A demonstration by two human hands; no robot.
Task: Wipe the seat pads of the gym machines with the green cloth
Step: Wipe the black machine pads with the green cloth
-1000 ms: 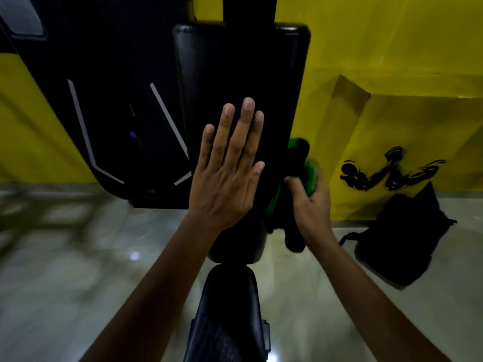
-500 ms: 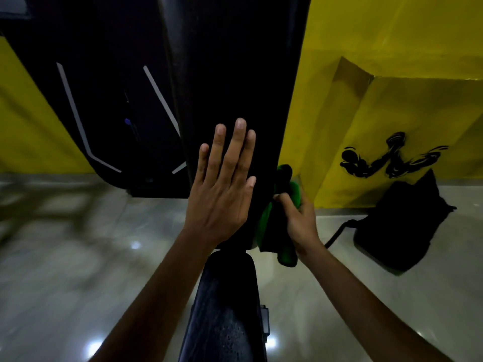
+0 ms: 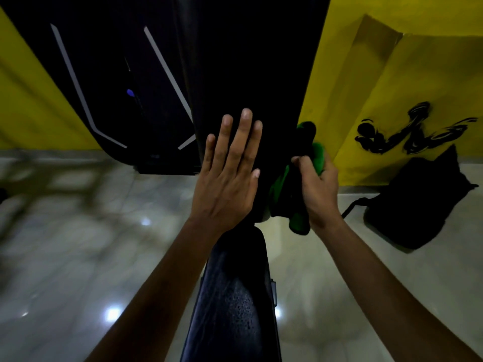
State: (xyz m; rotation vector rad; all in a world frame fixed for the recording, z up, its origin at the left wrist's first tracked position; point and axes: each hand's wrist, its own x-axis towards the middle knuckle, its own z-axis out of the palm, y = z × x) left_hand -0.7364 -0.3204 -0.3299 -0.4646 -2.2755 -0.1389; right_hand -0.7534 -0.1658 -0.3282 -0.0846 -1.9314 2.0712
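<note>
A tall black back pad [image 3: 251, 74] of a gym machine rises in the middle of the view. Below it lies the black seat pad [image 3: 232, 296], which carries small water drops. My left hand [image 3: 227, 176] lies flat on the lower part of the back pad, fingers straight and pointing up. My right hand [image 3: 317, 189] grips a bunched green cloth [image 3: 295, 184] against the back pad's lower right edge. Part of the cloth hangs below my fingers.
A black bag [image 3: 418, 197] with a strap lies on the pale glossy floor [image 3: 78, 244] at the right, against the yellow wall [image 3: 405, 74]. A black machine housing [image 3: 112, 82] with white stripes stands behind the pad at the left.
My right hand has slid the green cloth down the back pad's right edge. My left hand has stayed flat on the pad. The view has tilted downward, showing more of the seat pad.
</note>
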